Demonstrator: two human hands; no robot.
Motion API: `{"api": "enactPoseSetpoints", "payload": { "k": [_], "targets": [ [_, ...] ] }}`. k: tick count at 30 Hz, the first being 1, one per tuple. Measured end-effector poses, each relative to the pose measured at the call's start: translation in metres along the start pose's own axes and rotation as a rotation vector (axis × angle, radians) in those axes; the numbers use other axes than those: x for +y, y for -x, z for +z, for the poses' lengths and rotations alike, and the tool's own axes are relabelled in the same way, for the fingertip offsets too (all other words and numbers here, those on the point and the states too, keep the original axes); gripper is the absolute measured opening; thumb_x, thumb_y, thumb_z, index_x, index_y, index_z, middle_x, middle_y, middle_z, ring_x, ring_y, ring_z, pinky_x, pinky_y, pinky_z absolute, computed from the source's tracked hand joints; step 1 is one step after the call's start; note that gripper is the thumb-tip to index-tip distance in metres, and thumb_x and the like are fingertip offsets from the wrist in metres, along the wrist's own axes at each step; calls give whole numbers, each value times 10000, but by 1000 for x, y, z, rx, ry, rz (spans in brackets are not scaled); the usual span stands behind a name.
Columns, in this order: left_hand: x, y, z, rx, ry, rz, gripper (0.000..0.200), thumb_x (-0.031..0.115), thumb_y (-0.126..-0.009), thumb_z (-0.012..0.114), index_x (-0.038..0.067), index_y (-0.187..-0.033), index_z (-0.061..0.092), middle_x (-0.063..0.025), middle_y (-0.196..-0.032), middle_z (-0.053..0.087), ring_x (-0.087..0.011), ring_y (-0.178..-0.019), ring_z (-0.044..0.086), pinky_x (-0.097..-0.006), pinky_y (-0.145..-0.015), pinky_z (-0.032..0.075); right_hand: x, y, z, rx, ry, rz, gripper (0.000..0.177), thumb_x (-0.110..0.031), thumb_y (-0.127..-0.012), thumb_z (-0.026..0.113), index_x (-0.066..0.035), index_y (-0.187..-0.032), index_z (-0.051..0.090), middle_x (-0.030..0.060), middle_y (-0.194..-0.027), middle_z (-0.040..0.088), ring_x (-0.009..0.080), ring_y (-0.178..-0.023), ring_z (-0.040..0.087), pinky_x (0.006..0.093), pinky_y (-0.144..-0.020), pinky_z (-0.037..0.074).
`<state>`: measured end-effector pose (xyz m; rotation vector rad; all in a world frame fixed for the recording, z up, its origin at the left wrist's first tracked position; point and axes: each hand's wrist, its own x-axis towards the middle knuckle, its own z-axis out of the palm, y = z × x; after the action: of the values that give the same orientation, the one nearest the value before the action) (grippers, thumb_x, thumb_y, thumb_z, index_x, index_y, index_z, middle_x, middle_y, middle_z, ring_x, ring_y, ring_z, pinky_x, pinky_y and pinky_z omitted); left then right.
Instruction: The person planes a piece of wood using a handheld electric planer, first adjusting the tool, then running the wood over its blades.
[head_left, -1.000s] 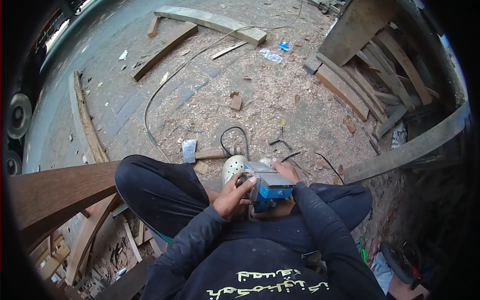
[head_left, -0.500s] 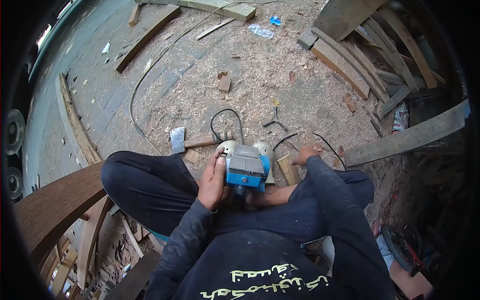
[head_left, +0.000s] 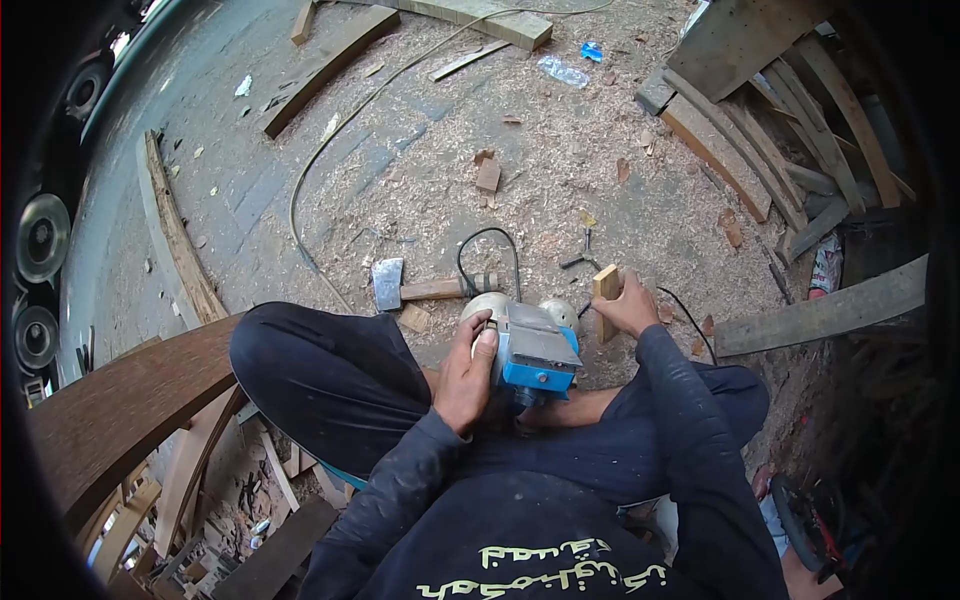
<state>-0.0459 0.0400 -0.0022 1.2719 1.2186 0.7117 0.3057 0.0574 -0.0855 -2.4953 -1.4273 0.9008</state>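
Observation:
My left hand (head_left: 467, 375) grips the side of a blue electric planer (head_left: 542, 375), which rests between my crossed legs with its flat grey sole turned up. To the right of the planer, my right hand (head_left: 632, 306) pinches a small wooden block (head_left: 605, 290) standing on end. A hatchet (head_left: 388, 284) lies on the ground just ahead of my left hand, its handle pointing right. A three-armed wrench (head_left: 582, 258) lies beyond the block. The planer's underside and the fingers beneath it are hidden.
Wood shavings cover the ground (head_left: 420, 190). A long cord (head_left: 300, 200) curves across the left. Curved planks (head_left: 730, 155) are stacked at the far right, and a grey plank (head_left: 830, 315) lies nearer. A brown curved beam (head_left: 140, 410) is beside my left knee.
My right hand has taken hold of the wooden block and raised it from leaning to upright. My left hand stays on the planer. The whole view has shifted slightly.

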Motion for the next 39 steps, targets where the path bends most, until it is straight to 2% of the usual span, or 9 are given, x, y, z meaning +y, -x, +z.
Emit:
{"api": "enactPoseSetpoints", "payload": {
  "k": [5,8,10,14,17,21,26,30,39],
  "targets": [
    [-4,0,-2,2,80,-9,507,334,-1193,480,-27,-1549,498,-269,-1455,638,-344,-1384,613,-427,-1181,448,-21,11,-44,-117,-374,16,759,-482,-862,802,25,-1372,562,255,-1153,761,371,-1057,754,511,-962,588],
    [-5,2,-1,-10,66,-41,515,337,-1196,474,-30,-1556,487,-267,-1444,639,-352,-1377,613,-427,-1184,443,-49,34,-58,-273,-1069,138,715,-509,-976,722,7,-1442,553,122,-1130,631,226,-984,687,375,-708,651],
    [-18,5,3,-58,77,-41,511,357,-1223,417,19,-1606,428,-149,-1455,588,-208,-1314,573,-343,-1146,445,-55,44,-47,-292,-1085,89,724,-531,-1009,689,-47,-1508,485,87,-1065,581,185,-958,684,363,-652,652],
    [-22,6,9,-41,246,-176,496,351,-1219,442,36,-1602,420,-128,-1474,560,-187,-1318,553,-329,-1129,454,-67,74,-22,-208,-1042,138,727,-524,-1022,699,-15,-1505,509,102,-1125,619,191,-991,680,372,-718,637],
    [-24,0,20,26,199,-122,506,321,-1194,476,-45,-1544,482,-262,-1431,640,-354,-1352,614,-429,-1175,446,-55,66,-4,-202,-857,55,680,-481,-1022,730,22,-1451,571,142,-1226,671,201,-1093,667,366,-890,562],
    [-13,-3,27,48,59,19,494,310,-1193,476,-39,-1542,489,-257,-1424,647,-349,-1339,622,-427,-1168,452,-49,61,-3,-145,-817,81,658,-467,-1022,734,14,-1443,579,132,-1235,673,211,-1122,668,369,-914,564],
    [-15,-1,17,49,68,-26,494,337,-1193,467,-20,-1532,505,-261,-1400,661,-348,-1320,637,-419,-1150,466,-76,81,-21,-311,-1085,244,653,-434,-1025,741,42,-1438,570,150,-1266,693,184,-1081,682,328,-900,558],
    [-22,-9,13,72,171,-173,470,345,-1190,474,-1,-1503,529,-251,-1364,676,-333,-1286,647,-420,-1124,480,-69,76,-4,-297,-1002,120,680,-461,-1016,746,62,-1418,583,155,-1270,688,197,-1095,683,345,-934,553],
    [-26,-19,19,110,101,62,342,273,-1158,465,35,-1331,641,-212,-1230,714,-317,-1173,678,-421,-1054,503,-71,75,-11,-393,-977,170,724,-504,-1033,700,-19,-1534,507,165,-1289,675,247,-1145,720,396,-873,617]
  ]
}}
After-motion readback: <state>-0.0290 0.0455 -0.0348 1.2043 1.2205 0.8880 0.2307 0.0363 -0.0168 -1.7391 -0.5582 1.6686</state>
